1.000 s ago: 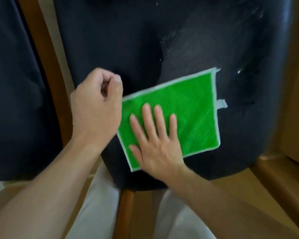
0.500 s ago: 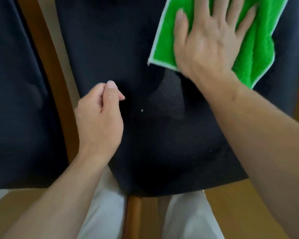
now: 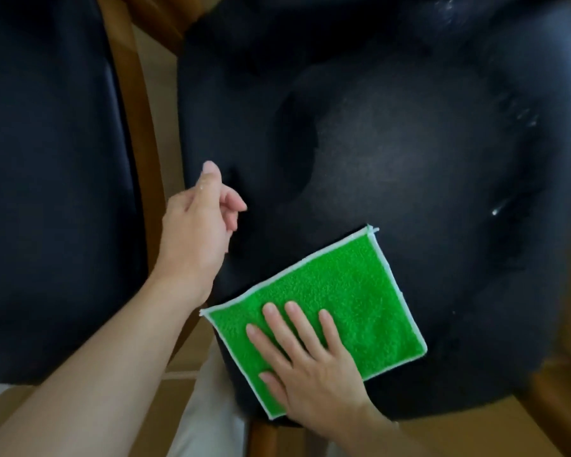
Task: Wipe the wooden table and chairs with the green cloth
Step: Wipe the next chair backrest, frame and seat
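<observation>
The right hand lies flat with fingers spread, palm pressing the green cloth down onto the dark seat of a chair; it grips nothing, only bears down on the cloth's near left part.

The seat is the largest thing in view: a dark padded cushion with a dull sheen and a few pale specks near its right side. A second dark chair seat stands just beside it on the left, with a wooden frame rail between the two. The table does not show here.

The cloth sits on the near part of the seat, spread out flat as a single layer, green with a pale stitched edge, its near corner close to the seat's front edge.

The left hand hovers over the seat's left edge, fingers loosely curled and holding nothing; whether it touches the cushion I cannot tell.

The cloth looks light, soft and limp, likely to bunch or fold if pushed from one edge. A flat palm near its middle should drag it evenly; to lift it, pinching a corner would do. The smooth seat probably lets it slide easily.
</observation>
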